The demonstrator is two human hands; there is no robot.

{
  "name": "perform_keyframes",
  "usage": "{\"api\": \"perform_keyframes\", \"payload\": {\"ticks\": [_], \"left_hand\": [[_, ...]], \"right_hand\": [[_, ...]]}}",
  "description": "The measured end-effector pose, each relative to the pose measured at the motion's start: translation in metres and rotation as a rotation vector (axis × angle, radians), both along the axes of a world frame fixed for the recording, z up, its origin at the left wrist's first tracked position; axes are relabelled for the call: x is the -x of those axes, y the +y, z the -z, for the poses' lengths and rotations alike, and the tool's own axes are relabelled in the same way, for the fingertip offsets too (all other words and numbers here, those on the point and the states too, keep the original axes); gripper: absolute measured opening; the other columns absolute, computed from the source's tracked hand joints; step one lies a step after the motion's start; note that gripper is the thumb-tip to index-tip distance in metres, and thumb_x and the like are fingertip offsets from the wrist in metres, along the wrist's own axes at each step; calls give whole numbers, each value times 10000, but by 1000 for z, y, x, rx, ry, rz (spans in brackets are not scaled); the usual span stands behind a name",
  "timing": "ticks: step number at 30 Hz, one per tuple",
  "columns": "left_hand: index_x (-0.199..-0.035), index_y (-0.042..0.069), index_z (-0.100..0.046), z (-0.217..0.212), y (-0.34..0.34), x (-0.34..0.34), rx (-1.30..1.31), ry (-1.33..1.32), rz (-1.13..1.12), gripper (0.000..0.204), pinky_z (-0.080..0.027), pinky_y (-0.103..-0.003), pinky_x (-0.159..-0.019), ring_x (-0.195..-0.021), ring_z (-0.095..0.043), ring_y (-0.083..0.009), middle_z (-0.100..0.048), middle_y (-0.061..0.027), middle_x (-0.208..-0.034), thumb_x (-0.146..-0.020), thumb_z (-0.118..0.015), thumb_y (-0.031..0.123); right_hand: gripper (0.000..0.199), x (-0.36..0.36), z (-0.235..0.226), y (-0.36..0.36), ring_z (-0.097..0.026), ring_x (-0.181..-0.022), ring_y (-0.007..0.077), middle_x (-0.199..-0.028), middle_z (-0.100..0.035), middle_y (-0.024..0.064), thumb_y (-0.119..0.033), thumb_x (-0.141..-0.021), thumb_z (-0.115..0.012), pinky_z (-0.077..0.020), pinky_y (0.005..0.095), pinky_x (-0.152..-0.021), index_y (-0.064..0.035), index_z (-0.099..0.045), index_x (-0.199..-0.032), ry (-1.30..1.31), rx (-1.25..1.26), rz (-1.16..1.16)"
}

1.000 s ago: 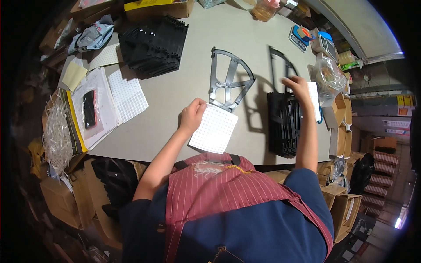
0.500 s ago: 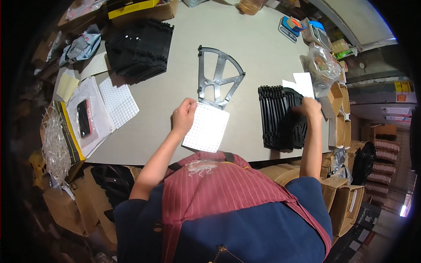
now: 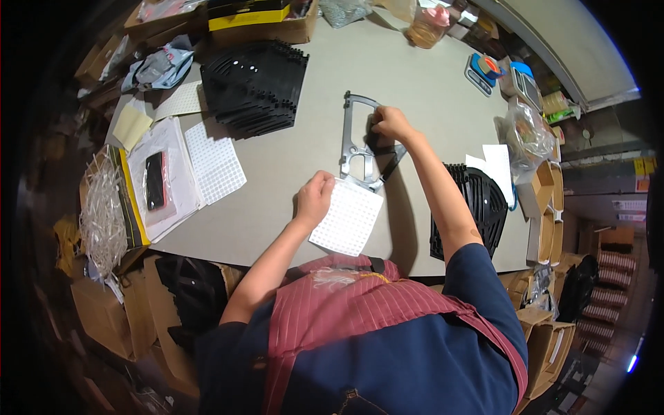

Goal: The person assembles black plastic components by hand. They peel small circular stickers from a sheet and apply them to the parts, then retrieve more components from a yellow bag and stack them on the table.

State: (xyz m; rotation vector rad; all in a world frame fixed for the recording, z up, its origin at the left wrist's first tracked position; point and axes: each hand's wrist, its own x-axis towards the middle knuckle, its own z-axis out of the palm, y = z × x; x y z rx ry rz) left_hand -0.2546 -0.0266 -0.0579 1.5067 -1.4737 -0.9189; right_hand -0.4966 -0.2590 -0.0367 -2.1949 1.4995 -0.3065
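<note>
Two hands work over one grey table [image 3: 415, 76], the largest surface I see from the head view. At its far-left corner sits an open cardboard box [image 3: 259, 21] with a yellow strip along its edge. Next in size, a fanned stack of black plastic parts [image 3: 256, 83] lies at far left, and a second black stack [image 3: 477, 204] lies at the near-right edge, with white paper [image 3: 498, 166] touching its far side. On the left, a clear bag [image 3: 162, 183] holding a dark flat item rests beside a loose white dotted sheet [image 3: 214, 159].

At centre lies the grey metal frame [image 3: 356, 149], flat on the table, its long axis running near-to-far, the narrow handle-like end pointing away from me. My right hand [image 3: 391, 124] is curled over the frame's far right side, fingers bent onto a black part there; I cannot tell how firmly it grips. My left hand [image 3: 315, 200] is loosely closed, fingertips pinching the left edge of a white sticker sheet [image 3: 349, 221], which lies flat just near the frame's near end.

A blue-and-grey scale [image 3: 481, 69] sits at far right.
</note>
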Motion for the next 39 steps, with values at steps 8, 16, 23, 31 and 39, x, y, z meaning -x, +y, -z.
{"api": "perform_keyframes", "payload": {"ticks": [8,16,23,31,39], "left_hand": [[-1013,47,-621,3,2,-2,10,-37,-32,190,-480,-333,-609,-641,-643,-202,-692,-106,-745,-1027,-556,225],[-1017,31,-616,3,-1,1,64,4,-35,211,-495,-341,-641,-679,-662,-218,-706,-129,-776,-1031,-549,230],[-1052,51,-629,-7,3,0,-27,31,6,211,-522,-392,-699,-777,-702,-306,-725,-146,-847,-1029,-540,240],[-1036,-12,-628,3,3,1,-4,56,-10,216,-504,-296,-683,-738,-640,-122,-719,-76,-825,-1031,-568,195],[-1254,4,-612,-8,2,6,156,-88,-78,307,-487,-327,-936,-1065,-644,-236,-661,-192,-1205,-1006,-586,183]], "right_hand": [[550,-11,-32,26,-726,-929,371,-958,-742,217,-528,-833,-700,-583,482,-791,6,-748,-953,434,33,207],[575,-19,-27,66,-720,-882,368,-901,-743,201,-549,-763,-759,-565,443,-764,15,-747,-880,220,-45,356],[457,-6,-57,106,-707,-791,361,-828,-722,187,-460,-729,-748,-544,455,-717,-31,-699,-878,28,83,412],[410,24,-167,181,-664,-656,370,-657,-637,159,-421,-800,-700,-507,456,-591,-27,-587,-796,103,397,352],[517,45,-204,243,-710,-724,350,-750,-707,177,-501,-776,-730,-547,419,-675,6,-704,-871,-29,118,436]]}}
